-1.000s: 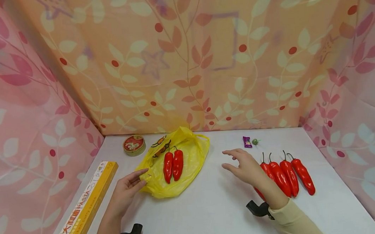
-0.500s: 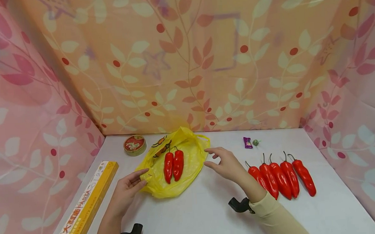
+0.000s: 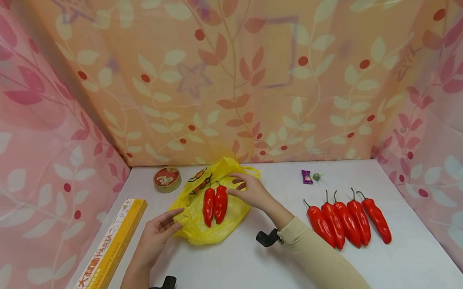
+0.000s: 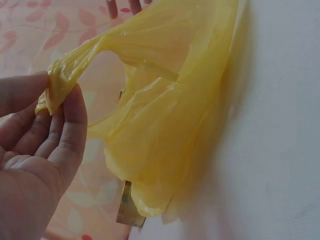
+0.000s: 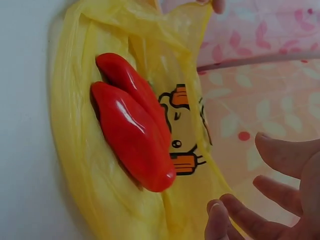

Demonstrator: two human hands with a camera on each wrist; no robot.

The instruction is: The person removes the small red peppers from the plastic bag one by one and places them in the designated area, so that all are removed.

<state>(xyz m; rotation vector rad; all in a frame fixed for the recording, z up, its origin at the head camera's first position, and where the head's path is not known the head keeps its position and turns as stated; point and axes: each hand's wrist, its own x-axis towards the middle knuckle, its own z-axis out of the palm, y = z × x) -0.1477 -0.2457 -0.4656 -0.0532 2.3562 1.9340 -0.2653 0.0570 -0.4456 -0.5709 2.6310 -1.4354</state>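
A yellow plastic bag (image 3: pixel 198 231) lies with its mouth spread toward me, two red chili peppers (image 3: pixel 208 207) side by side inside. My left hand (image 3: pixel 157 235) pinches the bag's left edge between thumb and fingers, as the left wrist view shows. Over the bag's right side hovers my right hand (image 3: pixel 253 193), thumb and fingers spread with nothing between them. In the right wrist view, the right hand (image 5: pixel 280 195) is close to the bag's rim, and I cannot tell if its fingertips touch it. Its thumb appears near the right-hand pepper in the head view.
Several red chili peppers (image 3: pixel 349 221) lie in a row on the right of the white table. Behind them are a purple wrapped candy (image 3: pixel 306 177) and a small green round thing (image 3: pixel 317 176). A round tin (image 3: pixel 167 179) and a yellow pasta box (image 3: pixel 109 253) stand left of the bag.
My right hand has moved left from beside the row of peppers to over the bag's right side, uncovering the row. The left hand keeps its hold on the bag's edge.
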